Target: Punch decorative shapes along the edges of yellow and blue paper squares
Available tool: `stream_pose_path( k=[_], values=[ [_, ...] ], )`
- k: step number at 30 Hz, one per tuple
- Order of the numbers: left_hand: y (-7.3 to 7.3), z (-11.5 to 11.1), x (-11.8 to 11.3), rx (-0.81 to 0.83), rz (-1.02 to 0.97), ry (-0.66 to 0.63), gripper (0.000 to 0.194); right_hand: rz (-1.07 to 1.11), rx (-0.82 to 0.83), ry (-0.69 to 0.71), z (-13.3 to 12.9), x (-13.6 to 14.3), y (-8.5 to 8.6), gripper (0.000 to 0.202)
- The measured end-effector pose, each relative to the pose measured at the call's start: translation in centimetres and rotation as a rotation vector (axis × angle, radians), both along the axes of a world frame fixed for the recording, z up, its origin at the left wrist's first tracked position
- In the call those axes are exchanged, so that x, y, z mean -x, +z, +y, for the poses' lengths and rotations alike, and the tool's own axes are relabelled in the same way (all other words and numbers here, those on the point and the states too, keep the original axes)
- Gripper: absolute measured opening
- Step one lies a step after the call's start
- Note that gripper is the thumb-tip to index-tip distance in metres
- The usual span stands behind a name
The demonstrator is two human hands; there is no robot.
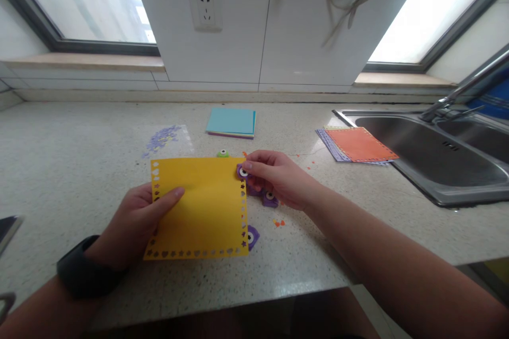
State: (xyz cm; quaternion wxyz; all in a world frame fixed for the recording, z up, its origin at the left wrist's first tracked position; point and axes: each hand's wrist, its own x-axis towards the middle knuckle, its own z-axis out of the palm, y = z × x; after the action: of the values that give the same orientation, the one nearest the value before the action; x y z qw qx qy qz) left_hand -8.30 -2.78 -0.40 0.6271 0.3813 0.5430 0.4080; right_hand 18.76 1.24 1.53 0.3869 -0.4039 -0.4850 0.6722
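Gripping with the left hand [137, 220] the left edge of a smooth, square yellow sheet [210, 206], held over the near middle of the speckled, stone-like desk [79, 137]. Showing heart and star cutouts along left, near and right edges. Pinching a rounded purple punch [243, 171] at the far right corner with the right hand [276, 175].

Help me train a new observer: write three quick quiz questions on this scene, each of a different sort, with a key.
1. What does the right hand hold at the edge of the yellow sheet?
A) Scissors
B) A purple punch
C) A pen

2. True or false: the orange sheet lies on other sheets.

3. Fill in: holes line the yellow sheet's left, right and ____ edges.

Key: 1 B; 2 true; 3 bottom.
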Motion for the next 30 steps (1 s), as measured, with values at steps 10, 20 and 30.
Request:
stream_pose_path(
  k=[10, 20, 30],
  values=[
    [-0.01, 0.09, -0.02, -0.008, 0.021, -0.009, 0.028, 0.006, 0.013, -0.003, -0.01, 0.16, 0.11, 0.025],
    [-0.07, 0.03, 0.02, 0.008, 0.014, 0.002, 0.029, 0.002, 0.007, 0.061, -0.18, -0.1, 0.35, 0.023],
    [0.15, -0.04, -0.06, 0.005, 0.034, 0.012, 0.026, -0.063, 0.022, 0.032, -0.13, -0.06, -0.06, 0.029]
  ],
)
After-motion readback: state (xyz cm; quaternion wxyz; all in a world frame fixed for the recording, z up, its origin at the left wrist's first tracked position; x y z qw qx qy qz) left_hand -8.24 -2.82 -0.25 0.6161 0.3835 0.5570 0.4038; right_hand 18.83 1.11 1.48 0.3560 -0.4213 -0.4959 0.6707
